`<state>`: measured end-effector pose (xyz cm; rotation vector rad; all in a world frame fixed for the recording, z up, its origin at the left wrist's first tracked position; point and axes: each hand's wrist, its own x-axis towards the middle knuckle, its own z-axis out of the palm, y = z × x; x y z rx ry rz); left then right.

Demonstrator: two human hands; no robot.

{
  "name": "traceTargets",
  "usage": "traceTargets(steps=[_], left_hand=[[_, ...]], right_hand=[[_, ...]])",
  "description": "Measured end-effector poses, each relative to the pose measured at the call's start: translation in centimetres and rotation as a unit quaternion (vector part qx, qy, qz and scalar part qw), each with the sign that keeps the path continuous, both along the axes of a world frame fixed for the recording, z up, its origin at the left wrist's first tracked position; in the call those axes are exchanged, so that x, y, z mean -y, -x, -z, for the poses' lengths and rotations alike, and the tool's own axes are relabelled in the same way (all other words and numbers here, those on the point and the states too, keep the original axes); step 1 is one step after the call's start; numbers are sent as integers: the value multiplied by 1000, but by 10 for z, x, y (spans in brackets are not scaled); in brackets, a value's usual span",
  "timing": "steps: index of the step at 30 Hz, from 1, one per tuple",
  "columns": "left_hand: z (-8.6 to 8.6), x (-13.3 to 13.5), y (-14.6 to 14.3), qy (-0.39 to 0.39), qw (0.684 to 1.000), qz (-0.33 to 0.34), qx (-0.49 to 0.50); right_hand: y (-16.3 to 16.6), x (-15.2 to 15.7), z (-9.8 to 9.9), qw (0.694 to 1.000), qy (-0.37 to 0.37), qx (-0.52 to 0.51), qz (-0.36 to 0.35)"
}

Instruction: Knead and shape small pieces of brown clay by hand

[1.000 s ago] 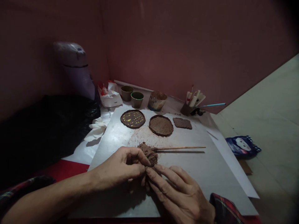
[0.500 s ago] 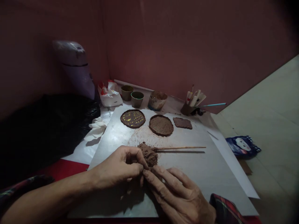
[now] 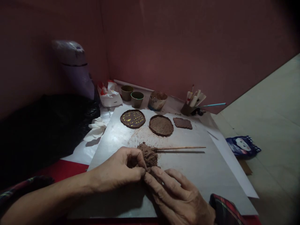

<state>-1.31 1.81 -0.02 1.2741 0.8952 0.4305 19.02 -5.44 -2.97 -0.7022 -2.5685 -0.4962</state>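
My left hand point(image 3: 127, 167) is closed in a pinch, thumb against forefinger, just in front of a rough lump of brown clay point(image 3: 150, 155). My right hand point(image 3: 177, 193) meets it from the right, fingertips bent together against the left thumb and finger. A small dark piece of clay point(image 3: 153, 169) shows at the fingertips; most of it is hidden by the fingers. A thin wooden stick point(image 3: 182, 147) runs rightward from the lump, above the grey board point(image 3: 199, 179).
Behind lie a round yellow-dotted clay disc point(image 3: 132, 119), a plain rimmed disc point(image 3: 161, 125) and a rectangular slab point(image 3: 182, 123). Farther back stand two cups point(image 3: 137, 100), a smeared bowl point(image 3: 157, 101) and a tool holder point(image 3: 187, 109). Crumpled tissue point(image 3: 95, 128) and a black bag point(image 3: 51, 125) are left.
Both hands stay in nearly the same place, with small finger movements. The left fingers have drawn closer together, and the right fingertips have shifted slightly. The view has moved a little.
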Motion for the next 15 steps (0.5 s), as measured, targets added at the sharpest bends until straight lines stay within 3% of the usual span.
traceTargets(steps=[8, 11, 15], left_hand=[[1, -2, 1, 135, 990, 10, 27], [-1, -2, -1, 118, 993, 10, 14], [-1, -2, -3, 28, 999, 2, -14]], right_hand=[[3, 1, -3, 999, -4, -4, 35], [3, 1, -2, 999, -9, -9, 31], [2, 1, 1, 1000, -8, -11, 13]])
